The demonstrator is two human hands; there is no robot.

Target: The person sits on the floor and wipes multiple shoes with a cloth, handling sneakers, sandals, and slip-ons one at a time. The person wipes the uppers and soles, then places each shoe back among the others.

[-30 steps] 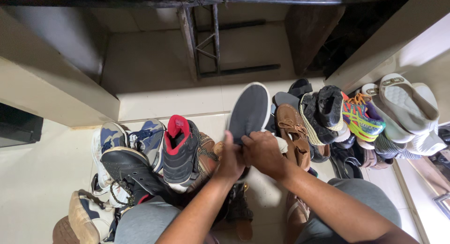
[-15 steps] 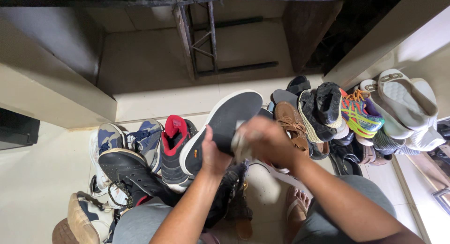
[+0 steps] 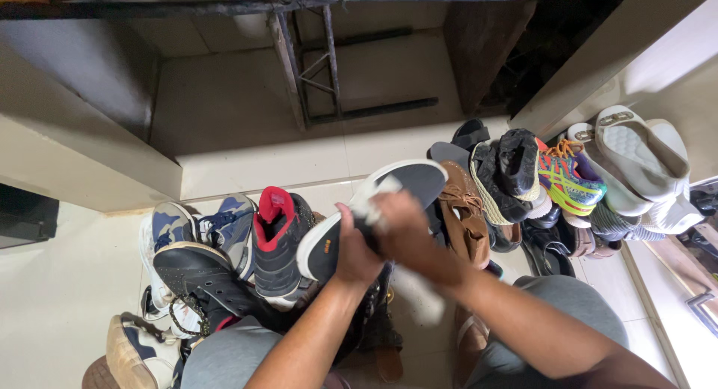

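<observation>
The dark slip-on shoe [image 3: 374, 213] with its white sole rim now lies tipped nearly on its side, toe pointing toward the far right, where a second ago it stood almost upright with the toe up. It sits lower, over the middle of the row of shoes on the tiled floor [image 3: 67, 284]. The left hand [image 3: 351, 243] has shifted to clasp the shoe around its middle from below, fingers curled tight. The right hand [image 3: 404, 228] has moved from the heel up onto the dark upper and presses a pale cloth [image 3: 374, 194] against it; that hand is blurred, so a wiping stroke seems under way, and the turn exposes a fresh flank to the cloth. The shoe's upper looks matt charcoal, the sole rim clean white with a small orange mark. A black-and-red sneaker [image 3: 277, 239] stands just left of it, a brown laced shoe [image 3: 464, 213] just right.
</observation>
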